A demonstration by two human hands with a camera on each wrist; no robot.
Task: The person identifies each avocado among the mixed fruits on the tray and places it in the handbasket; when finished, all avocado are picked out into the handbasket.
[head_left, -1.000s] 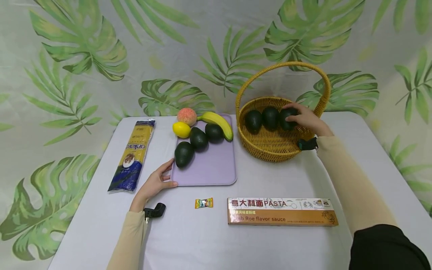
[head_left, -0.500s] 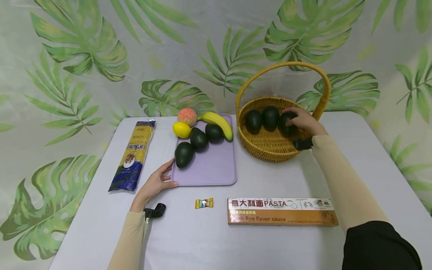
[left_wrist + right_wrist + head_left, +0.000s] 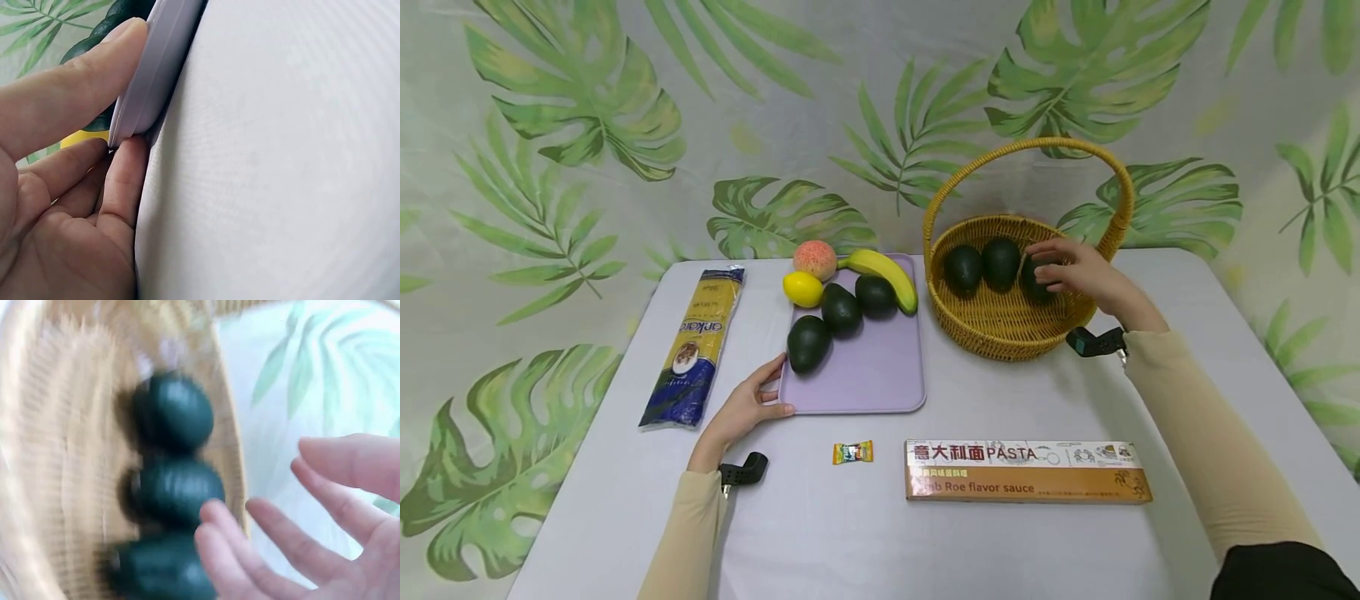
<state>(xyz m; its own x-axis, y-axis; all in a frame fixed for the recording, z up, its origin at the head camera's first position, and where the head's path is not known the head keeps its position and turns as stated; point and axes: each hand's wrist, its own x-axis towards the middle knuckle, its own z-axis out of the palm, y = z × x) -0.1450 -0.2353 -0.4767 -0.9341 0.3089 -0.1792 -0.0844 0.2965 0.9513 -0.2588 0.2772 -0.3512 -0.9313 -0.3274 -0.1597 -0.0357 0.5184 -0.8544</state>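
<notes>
My left hand (image 3: 751, 406) holds the near left corner of a lilac tray (image 3: 880, 392); in the left wrist view the thumb lies along the rim (image 3: 140, 94) and the fingertips sit at the corner. On the tray are three dark green avocados (image 3: 809, 344), a banana (image 3: 883, 275), a lemon (image 3: 803, 288) and a peach (image 3: 816, 260). My right hand (image 3: 1086, 273) hovers with spread fingers over the right side of a wicker basket (image 3: 1000, 342). Three more avocados (image 3: 175, 412) lie in a row inside it, the rightmost partly hidden by the hand.
A tall handle (image 3: 1037, 143) arches over the basket. Left of the tray lies a pasta bag (image 3: 692, 350). Near the front are a small wrapped candy (image 3: 853, 452) and a long pasta box (image 3: 1028, 472). A leaf-print cloth (image 3: 880, 108) hangs behind the table.
My right hand has let go of the rightmost avocado in the basket and drawn back to the right, fingers spreading. The left hand and tray have stayed put.
</notes>
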